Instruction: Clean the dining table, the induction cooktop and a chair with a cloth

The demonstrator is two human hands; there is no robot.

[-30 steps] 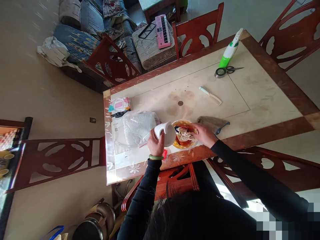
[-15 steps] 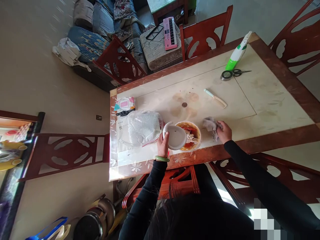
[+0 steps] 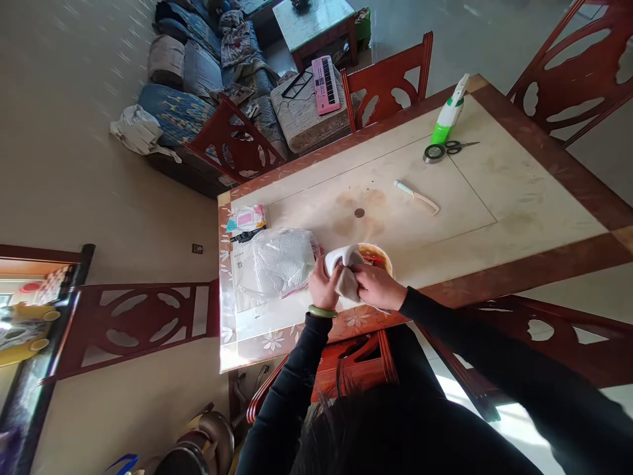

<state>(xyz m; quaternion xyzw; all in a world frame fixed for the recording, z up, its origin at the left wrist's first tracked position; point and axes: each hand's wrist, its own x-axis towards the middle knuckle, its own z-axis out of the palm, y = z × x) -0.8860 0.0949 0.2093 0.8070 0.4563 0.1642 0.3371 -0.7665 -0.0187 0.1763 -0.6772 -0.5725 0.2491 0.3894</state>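
Note:
My left hand [image 3: 322, 284] is closed on a white, round, shallow piece with a curved part on it [image 3: 338, 256]; its exact kind is unclear. Against it my right hand [image 3: 380, 285] presses a crumpled greyish cloth [image 3: 348, 285], fingers closed around the fabric. Both hands meet just above the table's near edge. Partly covered by the right hand is a round tub [image 3: 390, 258] with orange-red contents. To the left of my left hand lies a white textured bundle in clear plastic [image 3: 281, 260].
On the table [image 3: 316, 208] lie a comb [image 3: 419, 196], tape roll [image 3: 434, 154], scissors [image 3: 461, 146] and a green-white spray bottle [image 3: 449, 115]. A colourful packet [image 3: 246, 219] sits at the left end. Chairs [image 3: 388, 82] surround the table; a pink keyboard [image 3: 326, 86] lies beyond.
My right hand has moved left with the cloth, from the tabletop right of the tub onto the white piece. The white piece in my left hand has tilted. The view has shifted slightly.

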